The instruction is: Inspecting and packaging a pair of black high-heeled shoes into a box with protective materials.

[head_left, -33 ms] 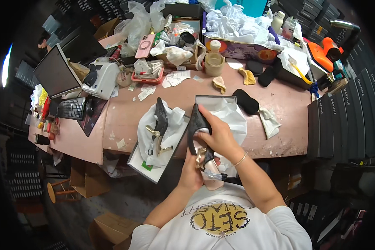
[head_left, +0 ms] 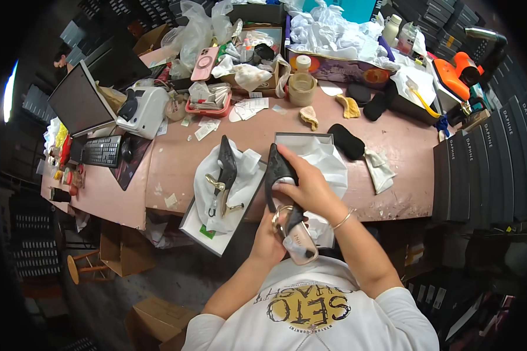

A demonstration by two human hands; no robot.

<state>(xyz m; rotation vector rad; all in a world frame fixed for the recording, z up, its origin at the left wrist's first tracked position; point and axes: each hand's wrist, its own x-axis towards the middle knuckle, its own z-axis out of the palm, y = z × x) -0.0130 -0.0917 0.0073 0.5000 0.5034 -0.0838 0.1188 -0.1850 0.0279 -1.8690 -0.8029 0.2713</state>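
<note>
A black pointed-toe shoe [head_left: 282,169], with a gold-coloured metal piece and a pale insole, is held in both my hands above the table's front edge. My right hand [head_left: 311,188] wraps the toe end, thumb at the shoe's opening. Lower down, my left hand [head_left: 267,241] grips the shoe near its gold piece; some fingers are hidden. Clear plastic shows around the heel end. A matching shoe [head_left: 228,167] lies on white tissue in an open shoebox lid or tray [head_left: 245,221] to the left. Behind my right hand sits another open box [head_left: 304,139] with white tissue.
Dark shoeboxes [head_left: 480,169] stand in a row at right. Near the boxes lie a black pad [head_left: 346,142], a white cloth [head_left: 379,171] and yellow sponge pieces [head_left: 348,107]. A jar [head_left: 301,90], a red basket [head_left: 209,111], a phone [head_left: 204,63], a printer [head_left: 141,111] and a keyboard [head_left: 101,151] are farther back.
The shoe has turned slightly in my hands, so its heel end and pale insole now face up more, tipped to the right. My right hand has shifted a little.
</note>
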